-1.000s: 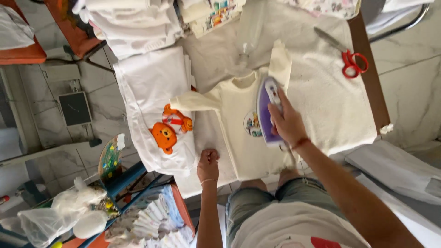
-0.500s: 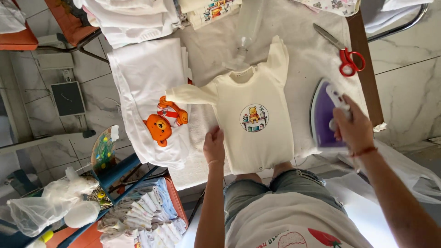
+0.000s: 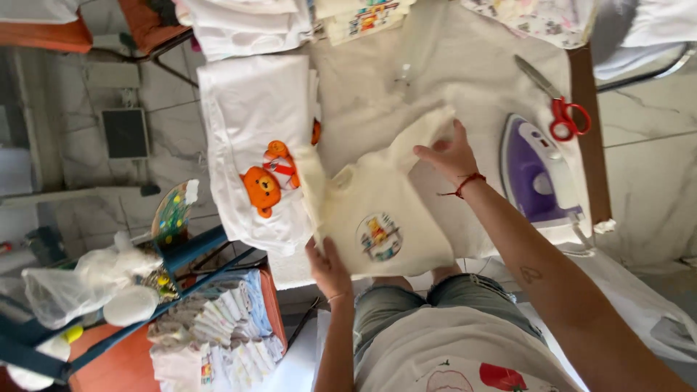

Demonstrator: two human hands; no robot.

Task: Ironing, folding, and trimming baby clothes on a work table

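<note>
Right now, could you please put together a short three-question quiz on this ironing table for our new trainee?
1. True or false: the right hand is gripping the purple iron.
2. What does the left hand hold? A) the red-handled scissors B) the bottom hem of the cream baby top C) the white garment with an orange bear print
3. Which thing lies farther from the person, the scissors or the iron?

Key:
1. False: the iron rests by itself on the cloth-covered table, while the right hand holds the top's sleeve.
2. B.
3. The scissors.
</note>
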